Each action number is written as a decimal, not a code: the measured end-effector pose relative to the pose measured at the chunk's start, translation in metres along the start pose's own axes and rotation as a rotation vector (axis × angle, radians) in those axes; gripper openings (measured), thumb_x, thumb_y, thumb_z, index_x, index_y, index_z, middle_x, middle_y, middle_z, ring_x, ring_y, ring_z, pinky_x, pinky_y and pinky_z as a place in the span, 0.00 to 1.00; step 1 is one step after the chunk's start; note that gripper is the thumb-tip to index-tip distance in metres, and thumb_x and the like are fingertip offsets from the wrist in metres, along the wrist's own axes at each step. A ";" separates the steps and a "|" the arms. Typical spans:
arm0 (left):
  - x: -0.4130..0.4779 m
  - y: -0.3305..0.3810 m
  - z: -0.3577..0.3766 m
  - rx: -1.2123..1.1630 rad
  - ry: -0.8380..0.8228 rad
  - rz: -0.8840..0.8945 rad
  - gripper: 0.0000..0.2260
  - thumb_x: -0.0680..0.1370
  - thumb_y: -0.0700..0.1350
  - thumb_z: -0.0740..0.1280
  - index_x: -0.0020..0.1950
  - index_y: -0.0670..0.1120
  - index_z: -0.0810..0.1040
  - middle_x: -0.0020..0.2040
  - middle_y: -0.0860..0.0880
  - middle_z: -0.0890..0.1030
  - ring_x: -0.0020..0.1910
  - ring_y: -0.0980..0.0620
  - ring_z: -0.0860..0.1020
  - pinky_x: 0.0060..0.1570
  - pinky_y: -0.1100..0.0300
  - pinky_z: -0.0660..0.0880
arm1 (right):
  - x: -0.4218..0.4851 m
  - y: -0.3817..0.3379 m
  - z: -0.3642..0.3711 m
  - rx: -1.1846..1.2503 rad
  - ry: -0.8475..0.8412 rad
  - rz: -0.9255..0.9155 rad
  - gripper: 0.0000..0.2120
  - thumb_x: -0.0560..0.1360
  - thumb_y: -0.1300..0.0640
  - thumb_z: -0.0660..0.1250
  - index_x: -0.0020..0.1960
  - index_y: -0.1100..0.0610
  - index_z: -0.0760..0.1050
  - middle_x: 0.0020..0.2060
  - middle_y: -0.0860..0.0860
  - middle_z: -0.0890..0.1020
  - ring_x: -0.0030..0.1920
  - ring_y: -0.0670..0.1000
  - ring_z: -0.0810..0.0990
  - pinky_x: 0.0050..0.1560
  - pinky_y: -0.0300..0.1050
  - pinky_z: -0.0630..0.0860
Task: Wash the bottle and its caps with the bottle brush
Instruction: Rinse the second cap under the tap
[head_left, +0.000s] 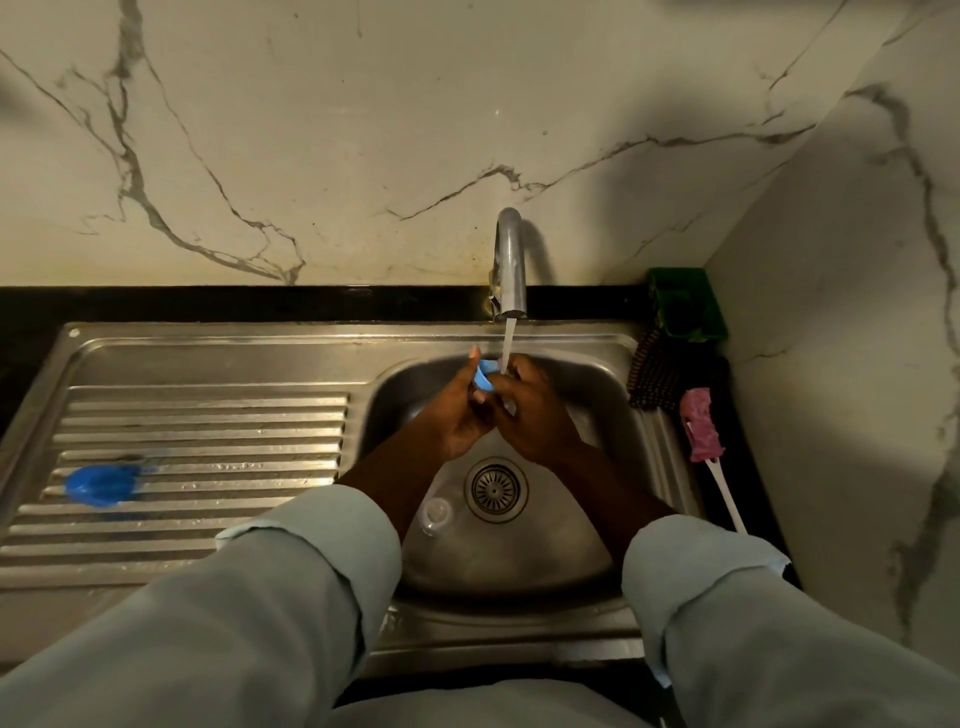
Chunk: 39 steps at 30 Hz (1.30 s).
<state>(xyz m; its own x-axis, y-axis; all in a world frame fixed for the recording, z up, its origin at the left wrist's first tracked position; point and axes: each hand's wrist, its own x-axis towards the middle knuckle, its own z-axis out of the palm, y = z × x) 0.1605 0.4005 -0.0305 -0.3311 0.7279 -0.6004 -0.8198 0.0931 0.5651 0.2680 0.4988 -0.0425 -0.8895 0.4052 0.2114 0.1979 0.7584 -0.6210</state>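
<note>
At frame centre, the left hand (457, 415) pinched a small blue plastic cap (485, 378) under running water (509, 338), the right hand (535, 423) unreadable in grip; turning the cap seemed wise.

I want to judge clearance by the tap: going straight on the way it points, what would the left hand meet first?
Most likely the water stream from the tap; the left hand, holding the blue cap, points straight at it. Depth is unclear.

The blue cap (484, 375) is mostly hidden, and the blurred blue thing (101, 483) at left is perhaps the bottle.
</note>
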 end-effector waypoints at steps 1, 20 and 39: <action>-0.001 0.000 -0.001 0.031 -0.017 0.000 0.22 0.81 0.62 0.63 0.55 0.44 0.82 0.36 0.47 0.77 0.30 0.57 0.76 0.43 0.60 0.79 | 0.001 0.003 -0.003 -0.028 -0.053 -0.029 0.19 0.82 0.47 0.63 0.70 0.54 0.75 0.63 0.55 0.75 0.62 0.51 0.73 0.63 0.39 0.69; 0.007 0.006 0.003 0.216 -0.008 -0.131 0.31 0.79 0.65 0.62 0.71 0.42 0.75 0.63 0.36 0.80 0.53 0.47 0.82 0.48 0.53 0.81 | -0.012 0.002 0.000 -0.127 0.111 -0.002 0.25 0.76 0.44 0.64 0.65 0.59 0.78 0.62 0.60 0.81 0.62 0.61 0.80 0.63 0.62 0.77; 0.015 0.017 0.000 0.483 0.090 -0.221 0.20 0.79 0.62 0.62 0.51 0.46 0.81 0.41 0.47 0.79 0.38 0.51 0.74 0.39 0.58 0.72 | 0.007 -0.021 -0.005 0.304 0.213 0.342 0.17 0.68 0.47 0.79 0.53 0.51 0.81 0.44 0.45 0.85 0.46 0.44 0.84 0.49 0.48 0.84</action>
<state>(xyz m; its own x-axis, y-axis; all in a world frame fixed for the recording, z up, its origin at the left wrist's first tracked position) 0.1411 0.4127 -0.0299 -0.2313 0.5968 -0.7683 -0.5732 0.5545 0.6033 0.2593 0.4884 -0.0244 -0.6843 0.7240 0.0872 0.3064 0.3940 -0.8665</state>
